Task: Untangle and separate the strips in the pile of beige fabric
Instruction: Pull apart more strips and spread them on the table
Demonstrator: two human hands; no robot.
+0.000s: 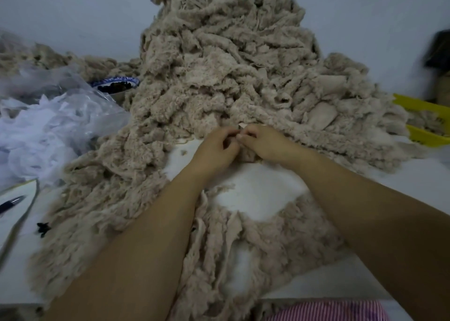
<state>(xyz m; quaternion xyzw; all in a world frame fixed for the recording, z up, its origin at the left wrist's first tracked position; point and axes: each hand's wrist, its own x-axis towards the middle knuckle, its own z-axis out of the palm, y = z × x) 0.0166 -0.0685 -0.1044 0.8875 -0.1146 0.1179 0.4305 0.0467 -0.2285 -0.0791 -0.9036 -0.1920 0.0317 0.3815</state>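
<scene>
Honestly, this stuff looks light, floppy and fuzzy, so I'd guess it snags on its neighbours rather than slides, and it's best taken by a bare end. That's the state now: left grip (216,147) and right grip (265,145) both pinch one strip end (242,125) between them. One big pile of beige fabric (219,65) heaps just beyond and spills round both grips over the bench (255,194), its strips too tangled to count.

No readable text in view

No letters, numbers or labels can be made out on the pile of beige fabric (219,65), the blue-patterned bowl (131,80), the yellow basket (414,104) or the white sheet (22,208) under the pen (11,204); the bowl's rim is only a blurred pattern
</scene>
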